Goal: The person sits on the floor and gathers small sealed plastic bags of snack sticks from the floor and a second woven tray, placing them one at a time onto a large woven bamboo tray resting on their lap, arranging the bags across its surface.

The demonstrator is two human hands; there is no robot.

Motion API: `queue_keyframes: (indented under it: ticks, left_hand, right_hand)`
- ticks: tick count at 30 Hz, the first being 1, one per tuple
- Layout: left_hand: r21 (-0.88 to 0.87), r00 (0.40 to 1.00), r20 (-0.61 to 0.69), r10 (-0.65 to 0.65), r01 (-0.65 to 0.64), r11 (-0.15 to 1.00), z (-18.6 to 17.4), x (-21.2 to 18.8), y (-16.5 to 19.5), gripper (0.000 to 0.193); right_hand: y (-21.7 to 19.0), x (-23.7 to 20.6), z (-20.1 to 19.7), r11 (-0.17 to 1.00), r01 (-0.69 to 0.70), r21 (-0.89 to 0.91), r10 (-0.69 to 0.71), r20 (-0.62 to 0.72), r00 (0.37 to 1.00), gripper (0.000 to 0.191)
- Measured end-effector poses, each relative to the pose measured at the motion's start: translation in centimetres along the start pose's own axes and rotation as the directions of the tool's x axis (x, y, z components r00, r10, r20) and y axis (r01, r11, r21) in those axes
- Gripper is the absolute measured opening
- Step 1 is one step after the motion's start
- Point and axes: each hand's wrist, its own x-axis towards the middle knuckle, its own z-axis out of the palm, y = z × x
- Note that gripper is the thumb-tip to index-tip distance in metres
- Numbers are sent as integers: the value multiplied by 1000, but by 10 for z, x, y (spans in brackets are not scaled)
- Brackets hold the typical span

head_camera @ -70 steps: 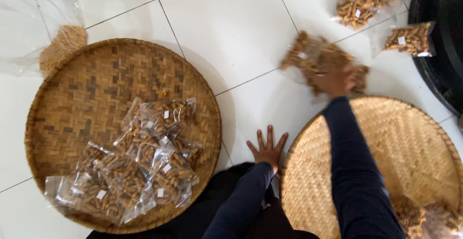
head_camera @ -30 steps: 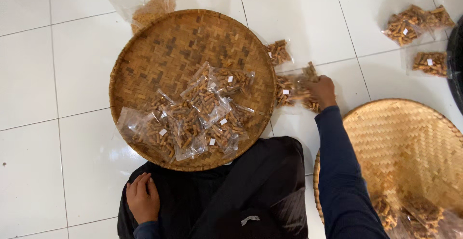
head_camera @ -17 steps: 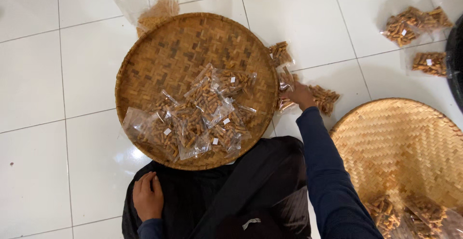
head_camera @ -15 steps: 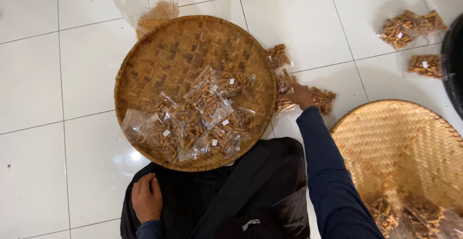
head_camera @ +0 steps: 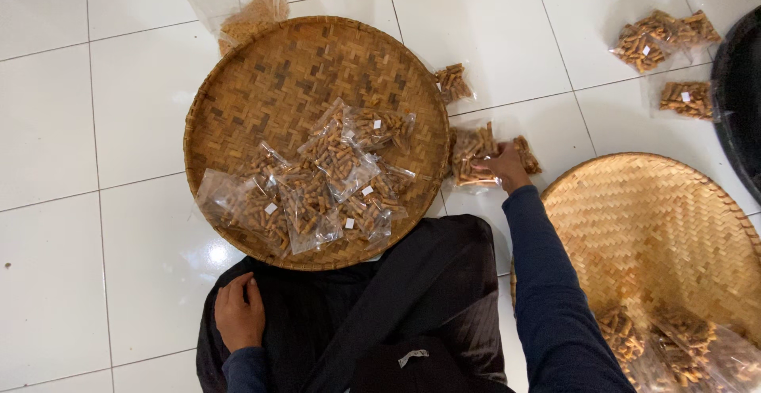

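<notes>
Bright, even light falls from overhead. A small white glare spot shines on the glossy floor tiles (head_camera: 214, 252), just above the fingers of the left hand (head_camera: 240, 320). Shadows stay soft and short. The clear packets (head_camera: 472, 154) at the right hand's (head_camera: 505, 167) fingertips glint faintly. Focus is fairly sharp; corners soften slightly.

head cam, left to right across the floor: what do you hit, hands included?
Left hand resting on the dark lap → round woven tray holding clear snack packets → right hand on the packets on the tile → second woven tray → loose packets near the top right.
</notes>
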Motion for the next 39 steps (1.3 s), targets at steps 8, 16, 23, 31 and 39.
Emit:
queue_keyframes:
  ticks: [8, 16, 23, 31, 39]
  left_hand:
    - [27, 999, 1, 46, -46, 999, 6, 2, -5, 14]
    - [40, 999, 19, 40, -41, 998, 7, 1, -9, 15]
    - [26, 999, 23, 35, -35, 999, 7, -1, -12, 15]
    - [60, 999, 21, 24, -25, 998, 3, -2, -11, 15]
    - [115, 1000, 10, -2, 1, 993, 8, -9, -24, 14]
  right_hand:
    - [8, -7, -33, 995, 99, -23, -101, -87, 991, 34]
    - [-114, -82, -35, 916, 400, 31, -400, 7, 916, 41]
    - [-130, -73, 5, 829, 401, 389, -507, 221, 833, 53]
    - [29, 2, 31, 580, 24, -814, -287, -177, 941, 113]
    - [-13, 51, -5, 963, 215, -165, -237, -129, 963, 36]
